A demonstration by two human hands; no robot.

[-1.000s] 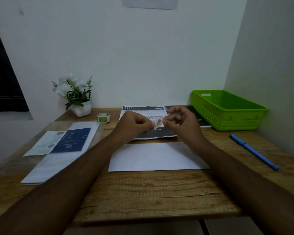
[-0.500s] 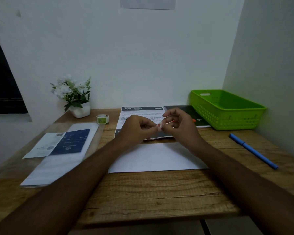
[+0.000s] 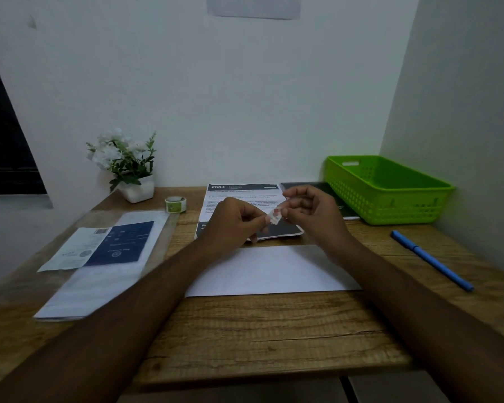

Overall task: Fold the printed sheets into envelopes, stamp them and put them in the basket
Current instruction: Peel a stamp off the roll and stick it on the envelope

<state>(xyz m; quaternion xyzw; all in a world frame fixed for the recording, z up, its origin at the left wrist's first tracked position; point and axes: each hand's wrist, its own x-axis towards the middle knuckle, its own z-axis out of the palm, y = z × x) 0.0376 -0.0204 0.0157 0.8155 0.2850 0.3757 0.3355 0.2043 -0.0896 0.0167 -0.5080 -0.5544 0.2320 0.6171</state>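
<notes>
A small white stamp [image 3: 275, 217] with a red mark is held between both hands above the desk. My left hand [image 3: 235, 222] pinches its left side and my right hand [image 3: 312, 212] pinches its right side. Below them a plain white folded envelope [image 3: 271, 271] lies flat on the wooden desk [image 3: 259, 338]. Behind the hands lies a printed sheet [image 3: 239, 193] with a dark header reading 2684. The green plastic basket [image 3: 387, 190] stands at the back right with nothing visible inside.
A blue pen [image 3: 431, 260] lies at the right. A green sticker roll [image 3: 175, 204] and a potted white-flower plant [image 3: 125, 164] stand at the back left. A blue and white leaflet [image 3: 105, 245] lies on a clear sleeve at left. A dark booklet [image 3: 332, 196] lies beside the basket.
Both hands have stayed together over the printed sheet, working the small stamp between the fingertips. The red mark on it now shows more. Nothing else on the desk moved.
</notes>
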